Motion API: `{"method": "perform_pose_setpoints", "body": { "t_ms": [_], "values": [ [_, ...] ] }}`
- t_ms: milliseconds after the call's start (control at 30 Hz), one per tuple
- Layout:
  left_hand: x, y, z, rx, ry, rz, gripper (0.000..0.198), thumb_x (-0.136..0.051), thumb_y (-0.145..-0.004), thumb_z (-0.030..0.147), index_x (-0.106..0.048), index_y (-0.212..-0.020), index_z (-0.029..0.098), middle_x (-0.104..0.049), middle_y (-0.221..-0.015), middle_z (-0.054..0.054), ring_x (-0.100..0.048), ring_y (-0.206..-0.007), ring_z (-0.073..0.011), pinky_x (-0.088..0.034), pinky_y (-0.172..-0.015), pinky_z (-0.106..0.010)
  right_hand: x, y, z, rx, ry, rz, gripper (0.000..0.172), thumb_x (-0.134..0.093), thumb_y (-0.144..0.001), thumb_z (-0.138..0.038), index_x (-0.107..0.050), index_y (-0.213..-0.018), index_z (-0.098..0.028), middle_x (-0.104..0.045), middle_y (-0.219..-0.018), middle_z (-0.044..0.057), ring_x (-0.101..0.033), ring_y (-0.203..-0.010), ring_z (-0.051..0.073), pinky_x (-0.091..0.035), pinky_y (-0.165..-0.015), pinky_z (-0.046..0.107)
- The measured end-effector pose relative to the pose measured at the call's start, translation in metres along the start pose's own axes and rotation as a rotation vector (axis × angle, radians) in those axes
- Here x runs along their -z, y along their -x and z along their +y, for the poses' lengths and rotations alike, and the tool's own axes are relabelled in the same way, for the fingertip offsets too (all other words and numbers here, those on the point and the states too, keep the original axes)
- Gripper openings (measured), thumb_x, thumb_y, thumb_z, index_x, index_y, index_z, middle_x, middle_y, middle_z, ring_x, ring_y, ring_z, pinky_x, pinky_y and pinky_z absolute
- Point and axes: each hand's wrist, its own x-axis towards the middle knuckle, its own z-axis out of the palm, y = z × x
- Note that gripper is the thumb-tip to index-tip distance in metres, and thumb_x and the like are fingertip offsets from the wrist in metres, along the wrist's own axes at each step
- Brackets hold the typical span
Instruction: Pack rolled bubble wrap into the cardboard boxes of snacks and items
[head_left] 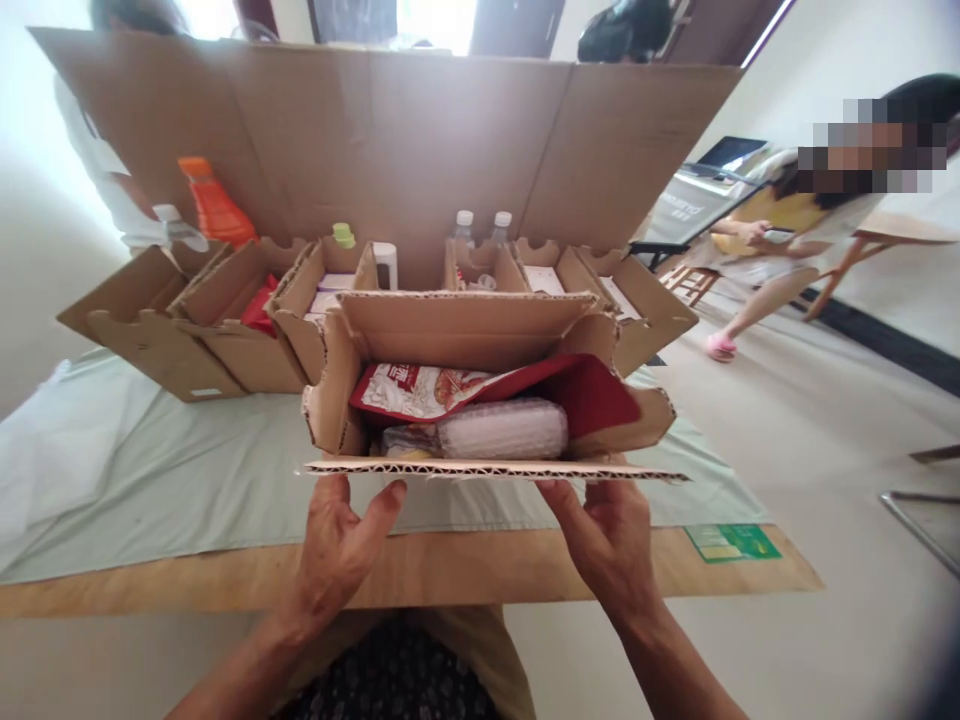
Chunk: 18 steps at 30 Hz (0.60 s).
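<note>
Close in front of me is an open-topped cardboard box (465,330) with notched side walls. Inside it lie a red and white printed packet (420,388) and, nearer to me, a white item in clear ribbed wrapping (504,430). My left hand (339,548) grips the box at the left of its near wall, thumb against the cardboard. At the right of the same wall, my right hand (611,540) holds on in a similar way. Most fingertips of both hands are hidden behind the box.
Behind stands a row of cardboard bins (202,350) before a tall cardboard panel (397,140). They hold an orange bottle (221,205), clear bottles and packets. A green packet (733,543) lies at the table's front right. A seated person (780,230) is at the right.
</note>
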Motion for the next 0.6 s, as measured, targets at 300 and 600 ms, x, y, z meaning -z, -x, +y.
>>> {"method": "perform_pose_setpoints", "body": {
  "t_ms": [300, 600],
  "values": [
    [0.016, 0.016, -0.036, 0.145, -0.001, -0.047, 0.053, -0.072, -0.089, 0.037, -0.056, -0.137, 0.02, -0.062, -0.139, -0.012, -0.053, -0.137, -0.0316, -0.037, -0.12, -0.047, -0.023, 0.033, 0.011, -0.087, -0.024, -0.127, 0.053, -0.062, -0.097, -0.054, -0.06, -0.14, -0.022, -0.072, -0.123, 0.014, -0.068, -0.089, 0.025, -0.06, -0.078, 0.039],
    [0.023, -0.063, -0.054, 0.142, 0.041, -0.13, 0.051, -0.07, -0.07, 0.025, -0.062, -0.12, 0.019, -0.07, -0.119, -0.008, -0.064, -0.116, -0.031, -0.05, -0.102, -0.043, -0.036, 0.075, 0.032, 0.067, 0.057, -0.124, 0.049, -0.064, -0.098, -0.036, -0.052, -0.144, -0.024, -0.066, -0.133, 0.013, -0.066, -0.119, 0.028, -0.057, -0.1, 0.045]
  ]
}}
